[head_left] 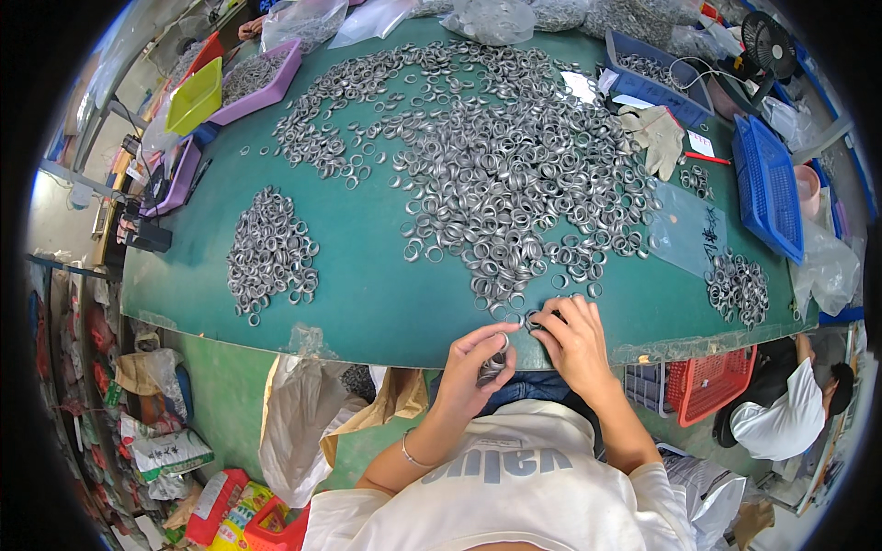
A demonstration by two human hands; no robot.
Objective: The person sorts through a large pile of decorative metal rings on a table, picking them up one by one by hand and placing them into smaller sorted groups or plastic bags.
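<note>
At the table's near edge, my left hand (pixel 467 372) is curled around several grey metal rings (pixel 493 367) stacked in its palm. Its thumb and index finger reach toward a ring at the edge of the pile. Close beside it, my right hand (pixel 571 344) pinches a small ring (pixel 531 320) with thumb and fingertips. Just beyond both hands spreads a large heap of loose metal rings (pixel 514 174). A smaller ring pile (pixel 268 253) lies on the left, and another pile (pixel 738 292) sits by the right edge.
The green table (pixel 367 294) also bears a glove (pixel 654 138), a clear plastic bag (pixel 687 228) and a red pen (pixel 706 159). Blue baskets (pixel 768 188) and a fan (pixel 768 46) stand right; purple bins (pixel 262 83) left. A person (pixel 781 413) sits at lower right.
</note>
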